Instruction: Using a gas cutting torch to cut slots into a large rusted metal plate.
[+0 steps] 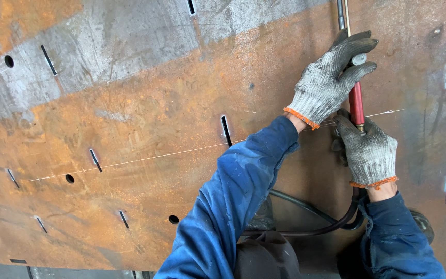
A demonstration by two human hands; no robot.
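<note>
- I look down on a large rusty steel plate (145, 129), orange-brown with grey patches, which fills nearly the whole view.
- My left hand (331, 77), in a grey knit glove with an orange cuff, reaches far and right; its fingers are curled and pressed together around the upper part of a cutting torch (356, 101).
- My right hand (370, 152), gloved the same, sits just nearer, its fingers wrapped around the torch below the red grip section; the two gloves nearly touch.
- The torch lies on the right side of the plate, its thin metal tubes (342, 15) running to the far edge of the view.
- Dark hoses (316, 217) loop from beneath my right hand towards me, between my blue sleeves.
- I judge the torch stiff and moderately heavy, with the hoses dragging on it; the red grip looks the best place to hold, and the knit gloves should keep it from slipping.
- A thin scribed line (145, 159) runs left to right across the plate, passing near the hands.
- Narrow slots (226, 130) and small round holes (69, 178) dot the plate; their edges may be sharp.
- Left of the hands the plate is open; the near edge lies close to my body.
</note>
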